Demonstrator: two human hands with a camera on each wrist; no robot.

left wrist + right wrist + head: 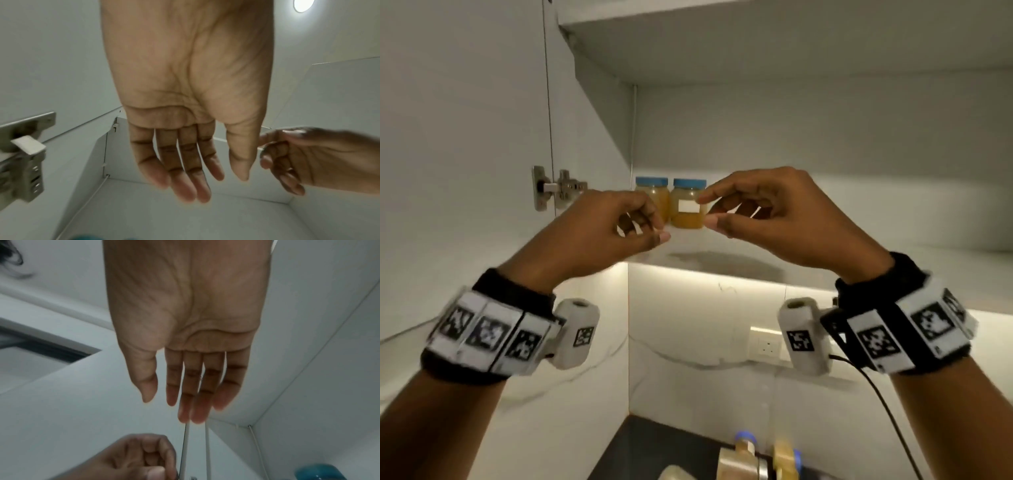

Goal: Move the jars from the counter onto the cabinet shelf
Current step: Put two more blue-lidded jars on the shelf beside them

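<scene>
Standing side by side, two shelved jars [669, 202].

Dim, greyish light fills all three views. A round ceiling lamp [304, 4] glares white in the left wrist view, and a lit strip [722, 277] glows under the cabinet shelf [825, 260]. Fingertips smear with motion blur; wide-angle bending warps straight edges.

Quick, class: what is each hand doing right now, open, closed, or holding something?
Left hand: open, fingers loosely curled, holding nothing.
Right hand: open, fingers loosely curled, holding nothing.
</scene>
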